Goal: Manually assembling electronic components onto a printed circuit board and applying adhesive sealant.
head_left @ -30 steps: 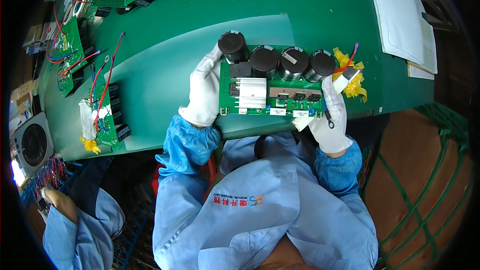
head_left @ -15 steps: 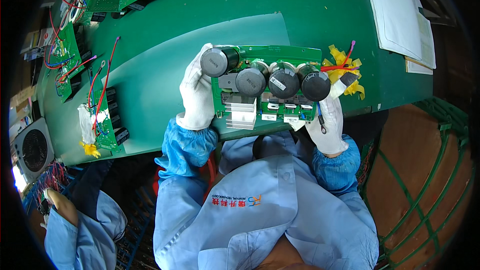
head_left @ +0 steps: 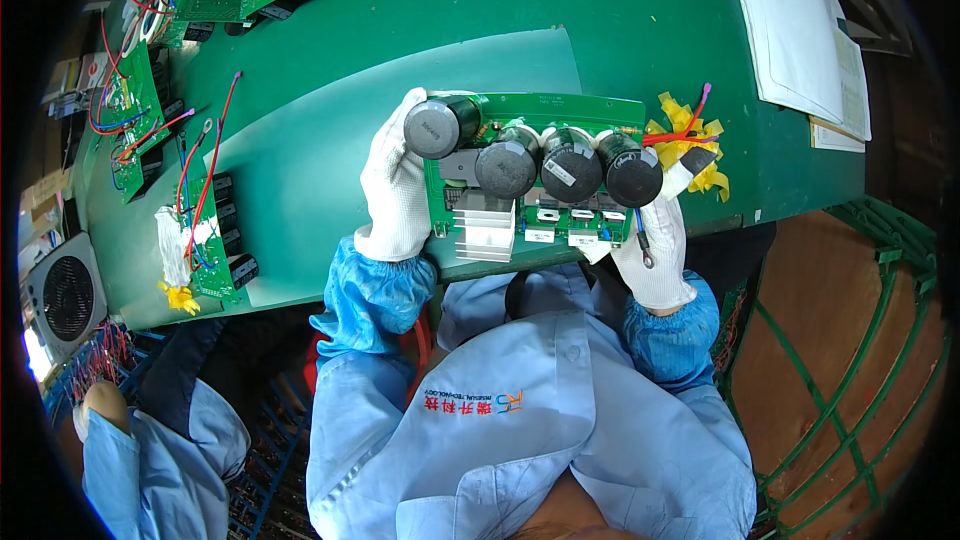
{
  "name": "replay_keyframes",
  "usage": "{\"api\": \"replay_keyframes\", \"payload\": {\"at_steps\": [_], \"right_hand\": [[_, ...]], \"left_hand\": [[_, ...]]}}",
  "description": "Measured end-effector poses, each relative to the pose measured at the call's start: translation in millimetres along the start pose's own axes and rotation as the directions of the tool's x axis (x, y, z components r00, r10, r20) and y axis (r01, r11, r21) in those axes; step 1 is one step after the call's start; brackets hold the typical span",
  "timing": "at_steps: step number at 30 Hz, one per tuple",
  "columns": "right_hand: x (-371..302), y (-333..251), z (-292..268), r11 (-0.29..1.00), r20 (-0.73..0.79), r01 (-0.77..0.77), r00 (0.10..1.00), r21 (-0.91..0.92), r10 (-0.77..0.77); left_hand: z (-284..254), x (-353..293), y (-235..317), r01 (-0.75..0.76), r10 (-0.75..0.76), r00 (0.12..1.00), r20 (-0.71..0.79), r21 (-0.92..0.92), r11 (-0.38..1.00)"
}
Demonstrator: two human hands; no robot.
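Between my two white-gloved hands is a green circuit board, its component side tilted up toward me. Several large black cylindrical capacitors stand on it, above a finned silver heat sink. My left hand is closed on the board's left edge, its fingers partly behind it. The right edge is gripped by my right hand, whose fingers are largely hidden by the board. A short dark lead with a ring terminal hangs over the right glove. Red wires stick out at the right.
Yellow tape strips lie on the green table just beyond my right hand. Other wired boards rest at the left and far left. Papers lie at the far right. A co-worker's sleeve and a fan are at lower left.
The board has tipped very slightly in my hands, its capacitors showing a little lower. Both hands keep their hold. At lower left the co-worker's arm has shifted left.
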State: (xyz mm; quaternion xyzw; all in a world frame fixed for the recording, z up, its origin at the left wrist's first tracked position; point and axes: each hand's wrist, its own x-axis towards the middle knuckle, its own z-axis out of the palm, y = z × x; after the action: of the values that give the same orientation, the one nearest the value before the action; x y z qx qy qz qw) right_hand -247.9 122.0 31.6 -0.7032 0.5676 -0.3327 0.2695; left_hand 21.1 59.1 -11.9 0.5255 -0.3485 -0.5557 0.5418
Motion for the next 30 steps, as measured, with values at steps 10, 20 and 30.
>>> {"api": "replay_keyframes", "payload": {"at_steps": [10,20,30], "right_hand": [[1.6,6.3,6.7,0.975,0.014,-0.071,0.997,0.211,0.070],[-1.4,16.7,16.4,0.926,-0.039,-0.203,0.973,0.319,0.227],[-1.5,16.9,21.5,0.845,-0.039,-0.279,0.942,0.457,0.332]], "left_hand": [[13.8,-2.9,14.9,0.005,-0.011,0.999,-0.034,-0.180,0.984],[25.1,3.8,33.7,0.154,-0.022,0.967,0.255,-0.513,0.844],[15.5,6.8,22.9,0.124,0.057,0.945,0.321,-0.516,0.848]]}}
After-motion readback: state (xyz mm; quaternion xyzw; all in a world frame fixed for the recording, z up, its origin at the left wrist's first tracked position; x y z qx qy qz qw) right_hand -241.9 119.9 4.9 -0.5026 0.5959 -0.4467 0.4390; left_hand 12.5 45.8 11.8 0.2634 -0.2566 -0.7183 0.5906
